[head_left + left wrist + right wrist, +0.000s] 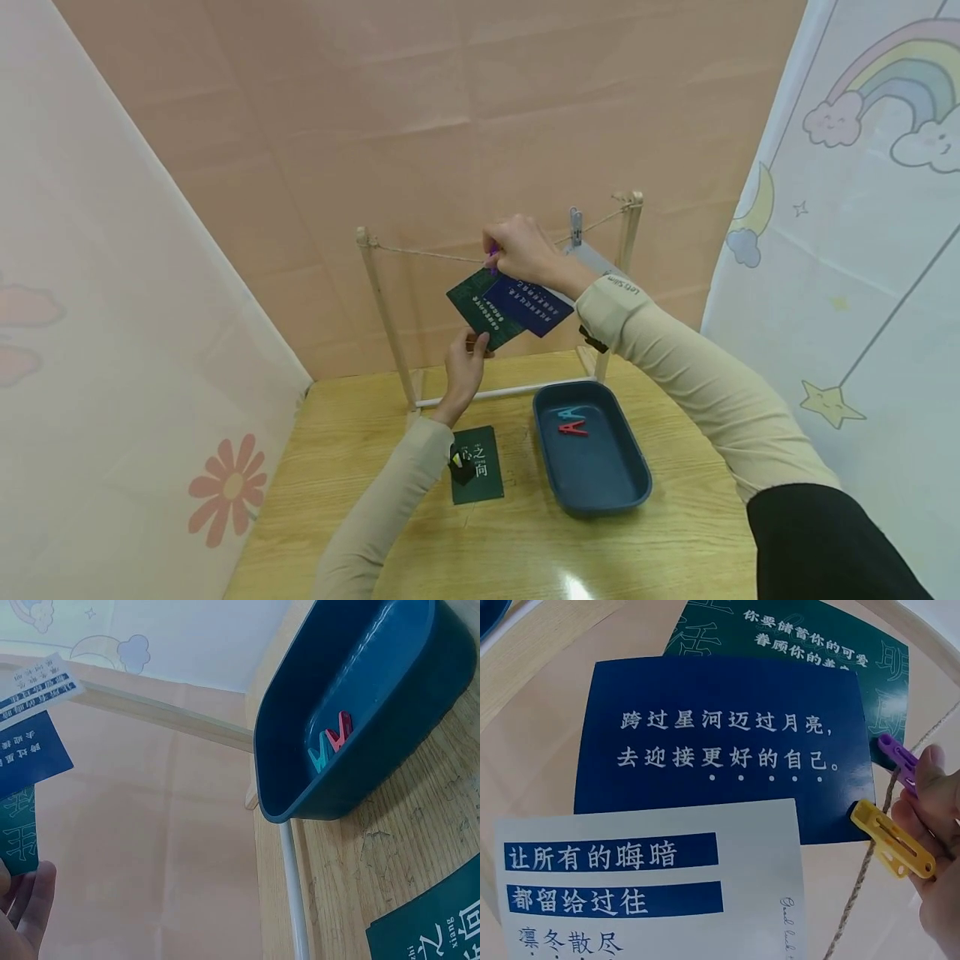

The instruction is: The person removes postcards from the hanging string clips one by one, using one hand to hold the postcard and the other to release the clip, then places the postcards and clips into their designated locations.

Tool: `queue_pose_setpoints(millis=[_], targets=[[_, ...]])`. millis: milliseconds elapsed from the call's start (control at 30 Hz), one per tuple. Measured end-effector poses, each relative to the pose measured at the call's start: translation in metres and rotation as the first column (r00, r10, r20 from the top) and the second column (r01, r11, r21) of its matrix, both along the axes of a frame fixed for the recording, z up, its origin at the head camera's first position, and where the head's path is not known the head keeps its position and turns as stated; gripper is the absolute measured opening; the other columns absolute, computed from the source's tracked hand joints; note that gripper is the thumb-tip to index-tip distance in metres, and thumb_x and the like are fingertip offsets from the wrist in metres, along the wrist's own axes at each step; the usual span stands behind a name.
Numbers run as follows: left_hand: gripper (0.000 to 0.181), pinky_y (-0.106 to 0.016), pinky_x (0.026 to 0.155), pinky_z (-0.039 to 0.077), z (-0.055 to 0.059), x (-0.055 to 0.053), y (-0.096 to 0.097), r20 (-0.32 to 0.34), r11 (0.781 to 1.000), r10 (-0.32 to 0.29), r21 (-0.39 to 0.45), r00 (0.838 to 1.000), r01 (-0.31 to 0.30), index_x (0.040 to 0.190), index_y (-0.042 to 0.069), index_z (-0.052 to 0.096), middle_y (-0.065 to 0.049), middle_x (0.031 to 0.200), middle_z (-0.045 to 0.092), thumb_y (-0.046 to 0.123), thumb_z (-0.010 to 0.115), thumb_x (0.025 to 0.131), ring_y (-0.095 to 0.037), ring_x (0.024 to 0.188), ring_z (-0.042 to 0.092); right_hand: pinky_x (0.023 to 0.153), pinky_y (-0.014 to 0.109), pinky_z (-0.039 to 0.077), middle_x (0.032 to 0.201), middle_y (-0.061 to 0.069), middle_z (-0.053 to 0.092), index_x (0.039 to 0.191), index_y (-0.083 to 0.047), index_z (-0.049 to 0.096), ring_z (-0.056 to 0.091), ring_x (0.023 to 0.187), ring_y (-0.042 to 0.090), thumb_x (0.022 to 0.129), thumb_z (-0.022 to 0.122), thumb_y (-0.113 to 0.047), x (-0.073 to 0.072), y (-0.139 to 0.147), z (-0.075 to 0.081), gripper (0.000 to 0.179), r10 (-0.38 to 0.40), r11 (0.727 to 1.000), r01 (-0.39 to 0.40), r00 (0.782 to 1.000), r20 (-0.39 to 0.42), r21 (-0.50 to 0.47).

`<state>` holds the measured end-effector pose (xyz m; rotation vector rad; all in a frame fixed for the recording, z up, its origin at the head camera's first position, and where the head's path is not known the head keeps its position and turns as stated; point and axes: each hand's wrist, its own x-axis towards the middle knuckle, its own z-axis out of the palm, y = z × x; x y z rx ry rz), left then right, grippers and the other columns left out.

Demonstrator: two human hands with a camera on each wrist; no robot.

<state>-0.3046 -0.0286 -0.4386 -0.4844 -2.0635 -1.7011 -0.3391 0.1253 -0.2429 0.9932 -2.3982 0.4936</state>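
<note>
My right hand (521, 250) pinches a purple clothespin (900, 759) at the corner of a green card (795, 630), close by the string (855, 892). With thumb and fingers, my left hand (465, 371) holds the lower edge of that same card. A dark blue card (720, 750) overlaps it, and a yellow clothespin (892, 838) grips the blue card's corner beside my right fingers. Nearer the right wrist camera hangs a white card (757, 885) with blue bands. A grey clothespin (576, 225) sits on the string right of my hand.
The string runs between two wooden posts (386, 317) joined low down by a white bar (517, 389). A blue tray (600, 483) with a red clothespin (573, 428) and a light-blue clothespin (572, 413) stands on the table. Another green card (483, 479) lies under my left wrist.
</note>
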Motion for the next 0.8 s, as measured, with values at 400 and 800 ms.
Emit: queue_pose_setpoints(millis=[400,800], targets=[[0.013,-0.046,0.074,0.061,0.0021,0.0014,-0.0011,-0.020,1.000,0.001,-0.009,1.000,-0.001,0.098,-0.004,0.063,-0.018,0.087,0.064,0.006,0.056,0.101,-0.039,0.078,0.068,0.056,0.032,0.052,0.072,0.008,0.067,0.073,-0.005,0.065,0.065,0.064,0.021,0.088,0.068,0.005,-0.0013,0.0009,-0.0020,0.018,0.038,0.999,-0.040,0.997,-0.061,-0.034],[0.013,-0.047,0.073,0.061,0.0004,-0.0007,-0.0024,-0.037,1.000,-0.003,0.026,0.999,0.004,0.098,-0.005,0.063,-0.023,0.086,0.063,0.006,0.058,0.100,-0.045,0.078,0.067,0.053,0.029,0.044,0.070,0.007,0.066,0.069,-0.007,0.063,0.063,0.061,0.021,0.087,0.070,0.006,-0.0035,0.0011,-0.0040,0.023,0.071,0.995,-0.077,0.993,-0.099,-0.060]])
